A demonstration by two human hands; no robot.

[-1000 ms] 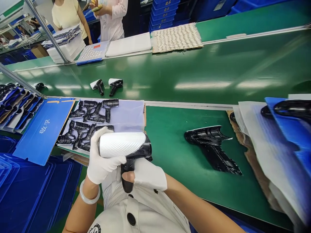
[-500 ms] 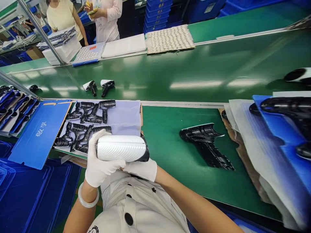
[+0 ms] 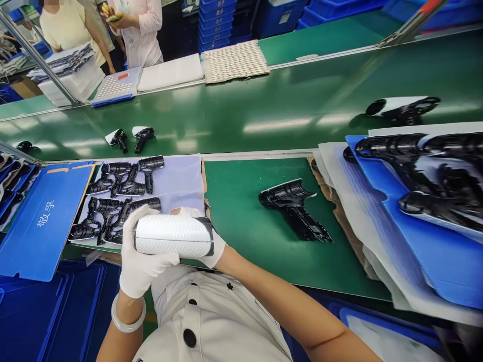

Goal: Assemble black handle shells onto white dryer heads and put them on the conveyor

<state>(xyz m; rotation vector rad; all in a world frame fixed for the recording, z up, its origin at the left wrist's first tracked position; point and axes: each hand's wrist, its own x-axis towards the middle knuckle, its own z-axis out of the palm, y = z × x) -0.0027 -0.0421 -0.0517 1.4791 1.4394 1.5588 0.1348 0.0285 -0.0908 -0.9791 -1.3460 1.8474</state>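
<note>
Both my hands wear white gloves and hold a white ribbed gun-shaped housing (image 3: 173, 235) just above the near table edge. My left hand (image 3: 141, 261) wraps its rear end from below. My right hand (image 3: 211, 241) grips its front end, mostly hidden behind it. A black half shell (image 3: 292, 208) lies loose on the green bench to the right. Several black shells (image 3: 121, 201) lie on a white sheet left of the housing.
A green conveyor (image 3: 264, 105) carries two small assembled units (image 3: 130, 137) and another one (image 3: 403, 106) at right. Blue board with black shells (image 3: 426, 201) sits at right, a blue card (image 3: 41, 221) at left. Two people (image 3: 101, 25) stand beyond the belt.
The housing has been turned so its black handle no longer shows below, and my right hand has moved up to its front end. My view has shifted rightwards.
</note>
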